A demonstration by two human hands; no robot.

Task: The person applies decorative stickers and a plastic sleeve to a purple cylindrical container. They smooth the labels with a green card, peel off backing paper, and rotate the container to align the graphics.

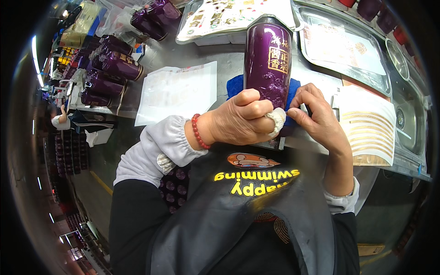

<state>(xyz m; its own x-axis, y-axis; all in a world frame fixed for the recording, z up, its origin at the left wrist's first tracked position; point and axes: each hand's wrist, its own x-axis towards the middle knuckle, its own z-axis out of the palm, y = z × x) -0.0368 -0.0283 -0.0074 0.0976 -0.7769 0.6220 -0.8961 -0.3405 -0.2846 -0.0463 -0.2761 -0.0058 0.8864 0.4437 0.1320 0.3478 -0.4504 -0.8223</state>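
Note:
A glossy purple bottle [266, 65] with gold characters lies on a blue cloth [235, 86], its dark end pointing away from me. My left hand [245, 118], fingers curled, rests against the bottle's near end; a white knitted cover is on one finger and red beads circle the wrist. What lies under its fingers is hidden. Close to the bottle's right side, my right hand [316, 118] has thumb and forefinger almost together near the left fingertips. Whether anything thin is between them cannot be told. Right of that hand lies a white sheet with curved gold strips [369, 127].
A white backing sheet [178, 91] lies on the metal table at left. Behind it stand several purple bottles [117, 65]. Metal trays with printed sheets [223, 17] [343, 44] are at the back. A metal basin [409, 120] is at far right. A person's arm [63, 115] shows at far left.

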